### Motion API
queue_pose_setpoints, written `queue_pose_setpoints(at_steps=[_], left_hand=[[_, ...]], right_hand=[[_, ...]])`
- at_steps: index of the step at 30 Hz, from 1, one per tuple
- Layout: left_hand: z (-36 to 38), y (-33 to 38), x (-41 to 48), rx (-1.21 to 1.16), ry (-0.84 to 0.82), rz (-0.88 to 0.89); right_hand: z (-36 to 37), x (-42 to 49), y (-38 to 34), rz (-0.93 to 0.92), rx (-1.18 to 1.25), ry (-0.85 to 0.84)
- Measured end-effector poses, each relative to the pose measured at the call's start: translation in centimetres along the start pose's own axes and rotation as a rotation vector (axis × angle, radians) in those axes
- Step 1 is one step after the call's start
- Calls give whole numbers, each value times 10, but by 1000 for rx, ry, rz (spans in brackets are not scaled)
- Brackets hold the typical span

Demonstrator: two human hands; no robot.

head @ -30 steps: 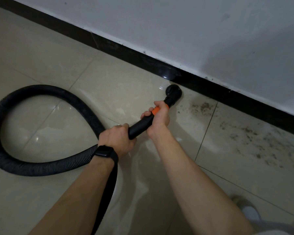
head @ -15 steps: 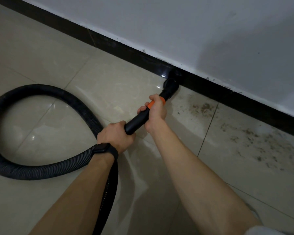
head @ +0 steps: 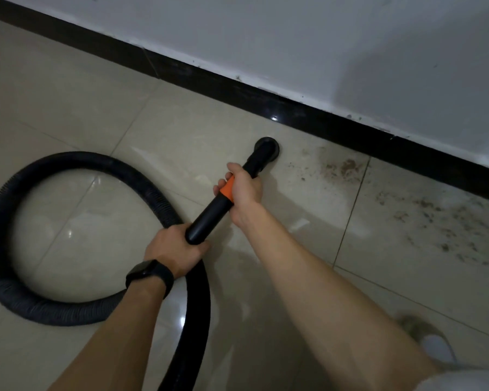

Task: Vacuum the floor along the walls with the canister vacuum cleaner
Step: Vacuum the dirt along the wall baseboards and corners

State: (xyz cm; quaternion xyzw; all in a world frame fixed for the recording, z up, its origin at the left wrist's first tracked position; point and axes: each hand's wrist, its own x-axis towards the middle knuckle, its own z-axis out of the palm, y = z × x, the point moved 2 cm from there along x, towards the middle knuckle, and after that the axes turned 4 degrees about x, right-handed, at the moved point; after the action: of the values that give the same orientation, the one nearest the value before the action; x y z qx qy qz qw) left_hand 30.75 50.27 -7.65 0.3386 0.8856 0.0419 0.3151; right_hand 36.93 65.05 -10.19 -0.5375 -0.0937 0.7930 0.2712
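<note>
Indoor room: tiled floor (head: 68, 88), skirting (head: 266, 105)

Tiled floor (head: 76, 88) under looped hose (head: 0, 280), dirt (head: 347, 167).

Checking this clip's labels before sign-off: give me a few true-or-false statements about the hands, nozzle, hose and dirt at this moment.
1. The left hand and the right hand both grip the wand. True.
2. The nozzle touches the baseboard. False: it sits on the floor, apart from the baseboard.
3. The dirt lies left of the nozzle. False: it lies to its right, along the baseboard.
4. The hose lies looped on the floor. True.
5. The watch is on the right wrist. False: it is on the left wrist.
</note>
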Motion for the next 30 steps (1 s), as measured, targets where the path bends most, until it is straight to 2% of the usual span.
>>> queue_pose_setpoints(at_steps=[6, 10, 17, 30], left_hand=[[3, -45, -32, 244, -30, 32], [0, -44, -35, 350, 12, 95], [-10, -17, -31, 398, 50, 153], [-10, 18, -25, 422, 108, 148]], right_hand=[[-33, -39, 55, 37, 139, 77], [-44, -51, 54, 49, 232, 131], [-45, -50, 26, 61, 287, 167], [-40, -38, -9, 78, 235, 40]])
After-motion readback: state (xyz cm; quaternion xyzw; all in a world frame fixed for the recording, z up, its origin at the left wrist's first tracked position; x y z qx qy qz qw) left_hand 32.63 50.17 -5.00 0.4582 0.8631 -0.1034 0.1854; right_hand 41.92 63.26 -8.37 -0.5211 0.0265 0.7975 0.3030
